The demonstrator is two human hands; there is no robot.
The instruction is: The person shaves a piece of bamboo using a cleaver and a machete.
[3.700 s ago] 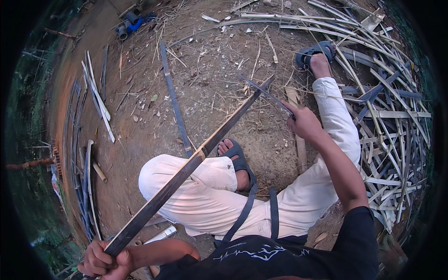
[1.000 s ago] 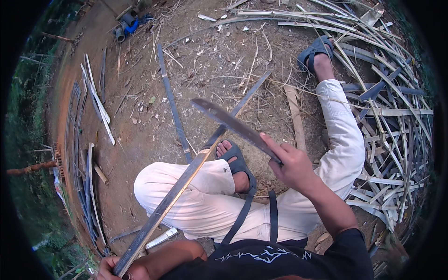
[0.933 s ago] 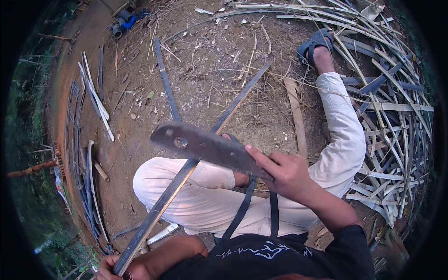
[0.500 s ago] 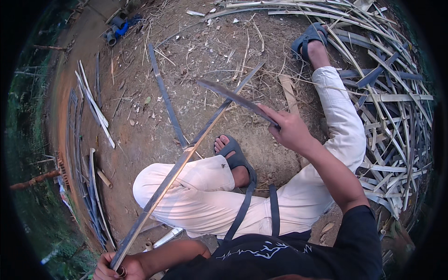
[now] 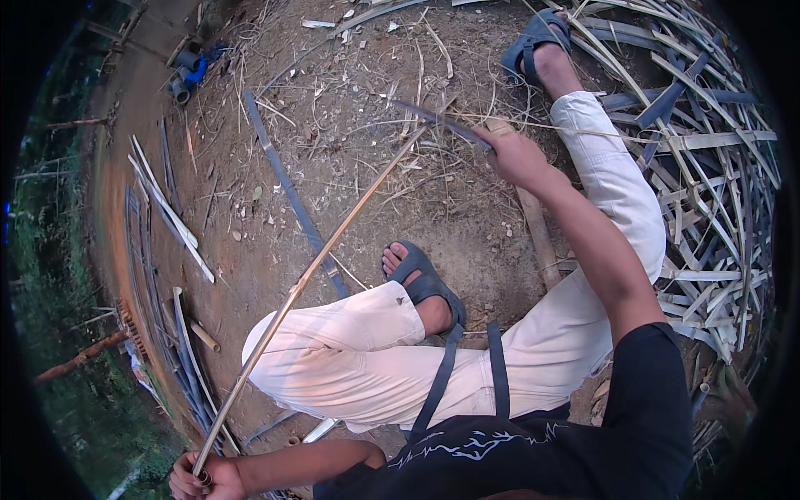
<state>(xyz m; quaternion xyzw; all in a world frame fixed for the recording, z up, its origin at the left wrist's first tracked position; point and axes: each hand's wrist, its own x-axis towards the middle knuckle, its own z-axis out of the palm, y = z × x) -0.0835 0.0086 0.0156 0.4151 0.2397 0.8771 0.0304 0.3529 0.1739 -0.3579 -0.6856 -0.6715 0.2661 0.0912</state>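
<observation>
A: In the head view, how much of the bamboo strip (image 5: 296, 291) can you make out?

B: Most of it. It slants up to the left of the left sandal (image 5: 429, 287), over the bent trouser leg (image 5: 333, 367); whether it rests there, I can't tell. Its tip, beyond the sandal, blurs into straw-like litter (image 5: 408, 179).

A: And the long-bladed knife (image 5: 440, 122)?

B: Beyond the sandal, seen nearly edge-on, so the breadth of its blade is hidden. It crosses the strip close to the far end; contact is unclear. Its handle disappears inside the right hand (image 5: 518, 158).

A: How are the hands posed?

B: The right arm (image 5: 592, 221) reaches forward, almost straight, its fist wrapped round the handle, beyond and right of the sandal. The left forearm (image 5: 304, 467) stretches out sideways, nearer the body than the sandal. Well to the sandal's left, the left hand (image 5: 204, 479) curls its fingers round the strip's near end, covering it; the lower edge clips that hand.

A: Anything else obscured?

B: The heap of split bamboo (image 5: 708, 192), right of the sandal, darkens toward the rim. A dark slat (image 5: 292, 187), left of the sandal, runs partly behind the trouser leg.
</observation>
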